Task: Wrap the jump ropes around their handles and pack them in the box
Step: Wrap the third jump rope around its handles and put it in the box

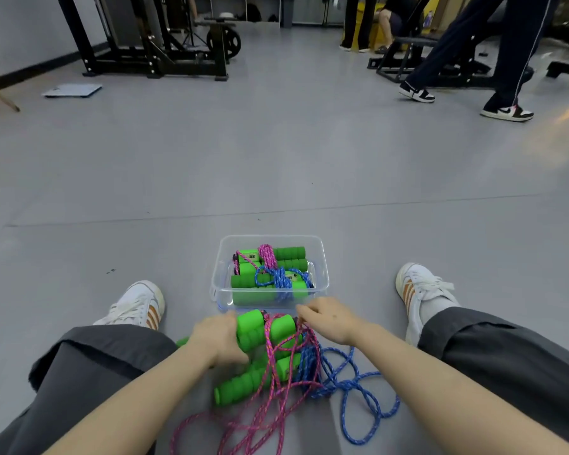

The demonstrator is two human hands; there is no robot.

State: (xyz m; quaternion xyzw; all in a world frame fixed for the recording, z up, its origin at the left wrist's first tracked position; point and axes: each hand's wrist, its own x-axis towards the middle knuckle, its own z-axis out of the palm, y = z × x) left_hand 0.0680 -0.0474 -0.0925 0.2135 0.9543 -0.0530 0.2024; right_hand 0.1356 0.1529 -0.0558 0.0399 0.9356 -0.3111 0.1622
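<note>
Two green handles (250,328) are gripped by the left hand (220,338), just short of the box (270,237), seemingly steadied so the right hand (334,320), pinching the pink rope (267,333), can wind it.

l hand (219,339) grips green handles (251,326), r hand (330,320) pinches rope (267,336).
</note>
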